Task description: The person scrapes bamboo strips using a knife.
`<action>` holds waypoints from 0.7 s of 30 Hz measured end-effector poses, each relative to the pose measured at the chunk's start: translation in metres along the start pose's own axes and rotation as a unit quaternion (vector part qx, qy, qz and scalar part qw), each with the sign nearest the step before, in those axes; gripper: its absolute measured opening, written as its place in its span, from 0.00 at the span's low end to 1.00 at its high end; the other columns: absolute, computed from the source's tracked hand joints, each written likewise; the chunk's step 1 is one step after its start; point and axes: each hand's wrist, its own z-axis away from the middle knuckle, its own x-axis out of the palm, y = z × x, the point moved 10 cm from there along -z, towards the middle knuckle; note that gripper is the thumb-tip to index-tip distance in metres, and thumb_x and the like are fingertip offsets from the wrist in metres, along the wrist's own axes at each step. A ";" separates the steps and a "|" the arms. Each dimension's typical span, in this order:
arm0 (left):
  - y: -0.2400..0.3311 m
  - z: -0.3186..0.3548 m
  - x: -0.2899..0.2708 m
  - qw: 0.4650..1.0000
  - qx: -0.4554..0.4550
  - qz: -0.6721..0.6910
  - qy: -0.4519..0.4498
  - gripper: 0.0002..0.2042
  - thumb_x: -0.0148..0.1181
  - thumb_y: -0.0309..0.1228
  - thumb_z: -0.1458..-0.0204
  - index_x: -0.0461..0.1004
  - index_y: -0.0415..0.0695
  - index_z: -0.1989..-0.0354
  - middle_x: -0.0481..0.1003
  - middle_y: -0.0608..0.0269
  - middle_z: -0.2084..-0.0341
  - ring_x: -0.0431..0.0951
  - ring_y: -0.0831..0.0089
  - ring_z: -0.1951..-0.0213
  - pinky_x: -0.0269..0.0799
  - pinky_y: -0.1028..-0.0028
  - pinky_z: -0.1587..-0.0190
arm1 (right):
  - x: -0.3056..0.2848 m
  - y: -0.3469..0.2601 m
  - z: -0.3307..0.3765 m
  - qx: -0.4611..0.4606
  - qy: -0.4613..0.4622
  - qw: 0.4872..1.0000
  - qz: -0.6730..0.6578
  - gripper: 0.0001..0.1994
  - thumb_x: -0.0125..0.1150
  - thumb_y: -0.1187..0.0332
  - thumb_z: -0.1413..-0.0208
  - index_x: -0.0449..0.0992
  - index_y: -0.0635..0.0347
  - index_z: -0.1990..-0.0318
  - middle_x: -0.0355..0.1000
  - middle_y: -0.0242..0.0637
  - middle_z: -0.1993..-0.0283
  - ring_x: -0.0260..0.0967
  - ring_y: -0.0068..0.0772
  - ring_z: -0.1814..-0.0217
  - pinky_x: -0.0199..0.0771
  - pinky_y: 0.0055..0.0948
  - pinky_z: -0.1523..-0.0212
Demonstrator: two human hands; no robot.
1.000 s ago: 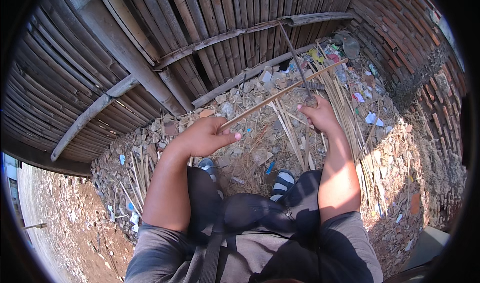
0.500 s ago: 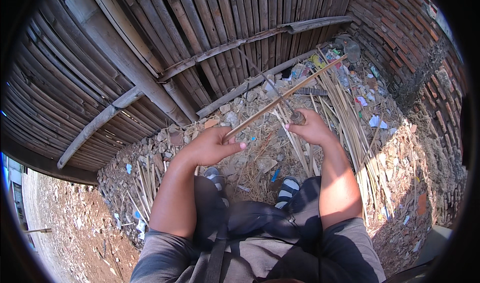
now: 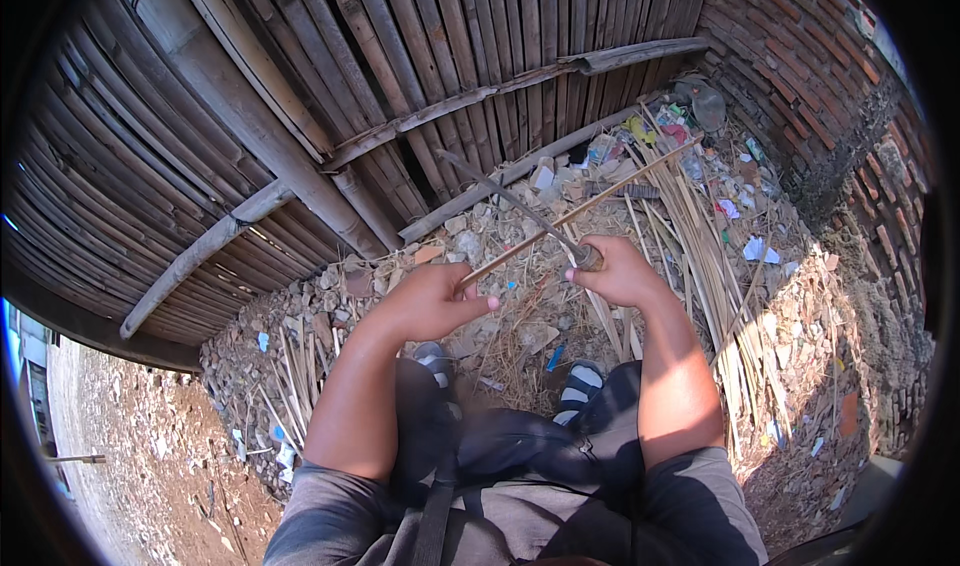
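My left hand (image 3: 432,303) is closed around the near end of a thin bamboo strip (image 3: 632,179), its thumb lying along the near side. The strip slants away to the far right. In my right hand (image 3: 622,272) is a knife (image 3: 510,198), gripped by its short round handle. Its long narrow dark blade points to the far left and crosses the strip just beyond the handle. Whether blade and strip touch at the crossing I cannot tell.
A bamboo slat wall (image 3: 470,36) rises ahead, with a brick wall (image 3: 790,76) at the right. Beside my right arm lies a bundle of split bamboo strips (image 3: 715,276); more strips (image 3: 290,381) lie left. Rubble and litter cover the ground around my sandalled feet.
The knife's blade has swung left and down, crossing the strip at a wider angle. My right hand has dropped slightly. My left hand still holds the strip, its far end a little lower.
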 end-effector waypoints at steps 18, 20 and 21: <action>0.001 0.006 -0.015 0.999 0.007 -0.013 0.034 0.23 0.71 0.52 0.44 0.76 0.42 0.69 0.72 0.65 0.83 0.75 0.74 0.76 0.69 0.67 0.71 | -0.019 0.050 -0.012 0.051 0.024 0.996 -0.070 0.24 0.77 0.62 0.46 0.78 0.66 0.46 0.75 0.34 0.73 0.72 0.26 0.75 0.72 0.30 0.72; 0.001 0.008 -0.018 0.999 0.013 -0.020 0.041 0.23 0.71 0.52 0.44 0.75 0.42 0.69 0.72 0.66 0.83 0.74 0.74 0.76 0.69 0.67 0.72 | -0.038 0.080 0.000 0.226 0.087 0.961 -0.133 0.35 0.76 0.58 0.48 0.73 0.72 0.37 0.80 0.48 0.62 0.79 0.42 0.61 0.78 0.38 0.56; 0.004 0.008 -0.020 0.998 0.022 -0.026 0.047 0.22 0.71 0.52 0.43 0.75 0.42 0.70 0.72 0.67 0.83 0.73 0.75 0.77 0.68 0.68 0.73 | -0.033 0.078 0.001 0.237 0.064 0.956 -0.160 0.37 0.76 0.60 0.47 0.70 0.73 0.34 0.81 0.53 0.58 0.80 0.46 0.54 0.77 0.39 0.50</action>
